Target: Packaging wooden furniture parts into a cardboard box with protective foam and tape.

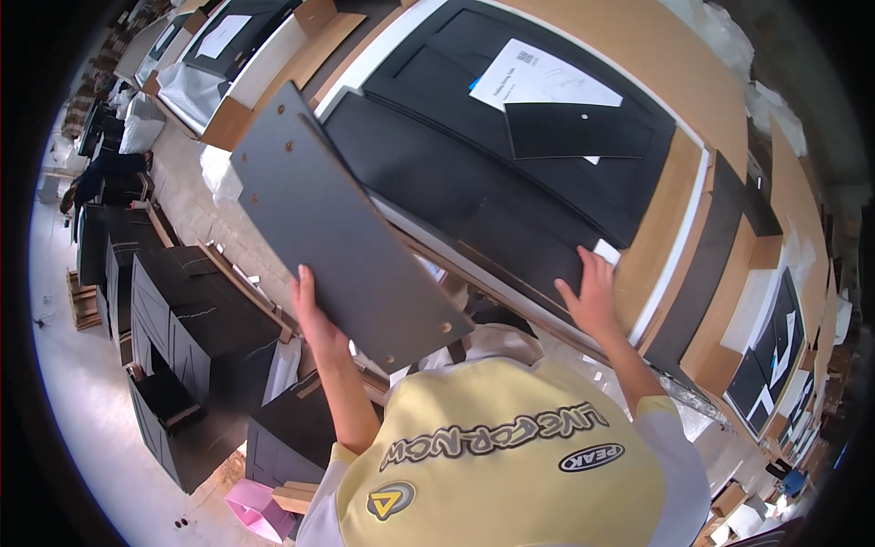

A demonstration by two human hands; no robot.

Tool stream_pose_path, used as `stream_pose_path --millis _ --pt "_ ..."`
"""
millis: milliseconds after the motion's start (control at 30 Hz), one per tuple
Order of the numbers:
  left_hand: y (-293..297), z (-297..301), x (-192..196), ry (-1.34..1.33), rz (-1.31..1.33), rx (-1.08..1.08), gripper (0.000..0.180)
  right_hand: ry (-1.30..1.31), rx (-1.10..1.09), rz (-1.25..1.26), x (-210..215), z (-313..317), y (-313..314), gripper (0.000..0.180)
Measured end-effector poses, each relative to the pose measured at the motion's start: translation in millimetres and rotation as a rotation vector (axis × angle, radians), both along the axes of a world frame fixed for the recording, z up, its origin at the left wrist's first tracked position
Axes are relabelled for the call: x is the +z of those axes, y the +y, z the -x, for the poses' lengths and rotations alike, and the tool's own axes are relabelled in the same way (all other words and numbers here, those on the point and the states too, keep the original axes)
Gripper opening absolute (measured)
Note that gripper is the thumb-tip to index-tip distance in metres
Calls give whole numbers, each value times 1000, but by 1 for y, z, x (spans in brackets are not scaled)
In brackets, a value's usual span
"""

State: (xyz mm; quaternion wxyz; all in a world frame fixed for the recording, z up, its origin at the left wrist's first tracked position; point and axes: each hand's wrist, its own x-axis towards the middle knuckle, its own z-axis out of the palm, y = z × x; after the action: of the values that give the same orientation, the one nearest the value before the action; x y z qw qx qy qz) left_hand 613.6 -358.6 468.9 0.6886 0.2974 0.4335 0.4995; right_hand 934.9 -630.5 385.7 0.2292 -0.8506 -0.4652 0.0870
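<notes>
A long dark grey board (337, 219) with small holes near its two ends is held up in my left hand (321, 321). That hand grips the board's near edge, and part of its fingers is hidden behind it. My right hand (594, 296) rests at the near edge of a large black panel (465, 201), thumb and fingers apart, close to a small white block (606, 252). The black panel lies inside an open carton (661, 246) with white foam edging. A printed white sheet (547, 77) and a smaller black board (583, 130) lie on the panels there.
More open cartons with black panels stand at the upper left and in a carton (775, 351) at right. Black cabinets (191, 310) crowd the left floor beside a pink bin (258, 510). Another person (100, 178) bends down at far left.
</notes>
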Motion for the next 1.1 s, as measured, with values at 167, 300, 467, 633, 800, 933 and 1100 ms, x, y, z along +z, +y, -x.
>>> stream_pose_path --millis 167,300,467,633,800,933,1100 --pt "37 -51 2 66 16 60 38 -58 -27 97 49 -5 43 68" --pt "55 -101 -30 146 114 136 57 1481 -138 -647 80 61 114 66" --pt "40 -133 -49 80 238 -59 56 1506 -641 -875 61 107 189 38" --pt "62 -131 -50 -101 543 -225 36 1479 -536 -710 34 68 203 38" --pt "67 -132 -55 -106 540 -276 38 1508 -413 -532 9 40 217 49" --pt "54 -124 -66 -137 597 -353 41 1512 -254 -534 -3 32 208 54" --pt "47 -128 -10 77 229 -213 65 1262 -63 152 19 -7 222 41"
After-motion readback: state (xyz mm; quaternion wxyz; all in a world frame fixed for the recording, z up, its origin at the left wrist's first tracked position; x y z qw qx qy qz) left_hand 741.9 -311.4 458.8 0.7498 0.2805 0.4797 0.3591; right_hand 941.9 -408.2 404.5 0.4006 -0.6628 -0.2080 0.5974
